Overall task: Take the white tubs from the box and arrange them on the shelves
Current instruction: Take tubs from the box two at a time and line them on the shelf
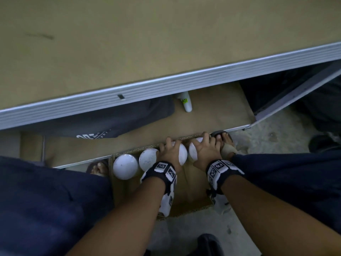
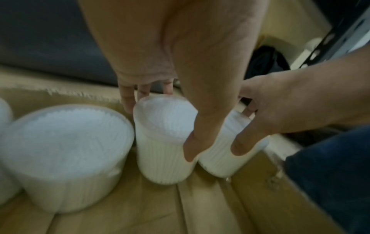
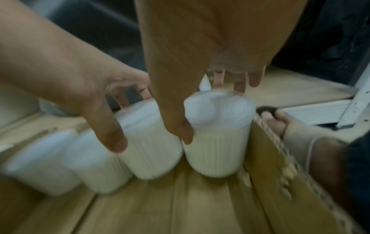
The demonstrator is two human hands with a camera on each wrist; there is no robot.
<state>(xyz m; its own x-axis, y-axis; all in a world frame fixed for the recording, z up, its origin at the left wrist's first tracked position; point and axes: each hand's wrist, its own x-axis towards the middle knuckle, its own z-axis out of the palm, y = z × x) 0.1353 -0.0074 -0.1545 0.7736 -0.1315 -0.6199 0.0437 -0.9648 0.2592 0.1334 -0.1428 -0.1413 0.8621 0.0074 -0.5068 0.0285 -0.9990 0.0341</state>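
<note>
Several ribbed white tubs stand in a row along the far wall of an open cardboard box [image 1: 190, 191] on the floor between my legs. My left hand [image 1: 170, 152] grips the third tub [image 2: 160, 158] from above, fingers behind its lid and thumb on the near side. Beside it, my right hand [image 1: 204, 148] grips the rightmost tub [image 3: 218, 150] the same way, close to the box's right wall. Two free tubs [image 1: 125, 166] [image 1: 148, 158] stand to the left. Both held tubs still touch the box floor [image 3: 180, 205].
A bare upper shelf board [image 1: 129, 43] with a grey metal edge juts out overhead. On the lower shelf [image 1: 212, 122] stand a white bottle [image 1: 186, 103] and a dark bag [image 1: 110, 122]. My sandalled feet [image 1: 227, 143] [image 1: 98, 168] flank the box.
</note>
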